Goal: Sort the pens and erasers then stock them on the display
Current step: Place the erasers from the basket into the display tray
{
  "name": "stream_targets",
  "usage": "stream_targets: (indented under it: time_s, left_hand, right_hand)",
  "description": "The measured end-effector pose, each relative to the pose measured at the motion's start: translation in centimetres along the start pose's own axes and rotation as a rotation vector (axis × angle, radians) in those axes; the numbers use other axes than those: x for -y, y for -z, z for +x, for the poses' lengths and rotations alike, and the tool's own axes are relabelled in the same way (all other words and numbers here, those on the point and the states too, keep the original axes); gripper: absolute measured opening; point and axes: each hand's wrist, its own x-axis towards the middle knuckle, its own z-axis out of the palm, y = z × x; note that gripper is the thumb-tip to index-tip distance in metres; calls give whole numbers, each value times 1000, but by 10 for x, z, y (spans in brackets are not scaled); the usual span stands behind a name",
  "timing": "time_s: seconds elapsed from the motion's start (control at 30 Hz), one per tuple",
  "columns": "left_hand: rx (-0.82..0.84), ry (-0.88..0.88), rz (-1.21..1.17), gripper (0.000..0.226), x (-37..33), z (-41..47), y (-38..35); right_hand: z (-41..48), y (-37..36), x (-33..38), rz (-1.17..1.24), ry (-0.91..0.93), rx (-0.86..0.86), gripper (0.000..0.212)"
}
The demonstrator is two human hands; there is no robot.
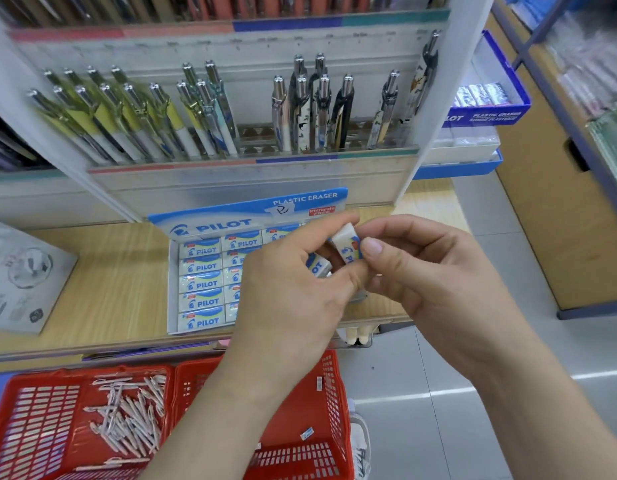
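Seemingly midway: pinching a small white blue-sleeved eraser [348, 245] between left hand [293, 289] and right hand [431, 271] above the well-stocked blue-and-white eraser box [210, 225] on the wooden desk [120, 278], gripping a second eraser [317, 266] in the left, with pale pens [133, 410] unsorted in the red plastic basket [40, 410].

Bench: light wood-grain top [120, 271], spanning the middle of the view from left to right.
Printed card: grey, with line drawings [23, 268]; lies flat on the bench at its left end.
Purple sheet: thin strip [144, 351] showing just under the bench's front edge.
Floor: pale grey tiles [438, 382], to the right of the bench and below it.
Shoe: white, laced [362, 441]; on the floor, lower centre.
Side unit: wood-coloured panel [542, 220] with a blue frame, far right.
Green packs: stacked [611, 140] on the side unit at the right edge; blurred.
Spines: upright row [265, 6] along the top edge; unreadable.
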Motion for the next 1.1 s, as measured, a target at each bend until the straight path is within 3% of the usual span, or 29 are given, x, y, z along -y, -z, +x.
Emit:
stream_targets:
  time_s: [0.17,0.33,0.5,0.6,0.83,1.1]
  left_hand:
    - [155,38,-53,28,0,-1,16]
    - [122,39,14,17,5,-2,28]
    - [-23,111,60,13,19,-12,29]
    - [-19,131,87,12,20,-17,24]
    - [74,19,507,22,28,-12,23]
    - [173,-43,628,26,30,-11,27]
  right_hand:
    - [1,7,1,-81,21,-43,21]
    - [-1,3,0,-131,-12,-16,21]
    - [0,5,-7,-360,10,-66,6]
    - [-1,6,-13,-476,13,-32,6]
    - [3,7,-20,-685,48,5,9]
    - [7,-3,-19,-786,23,-59,13]
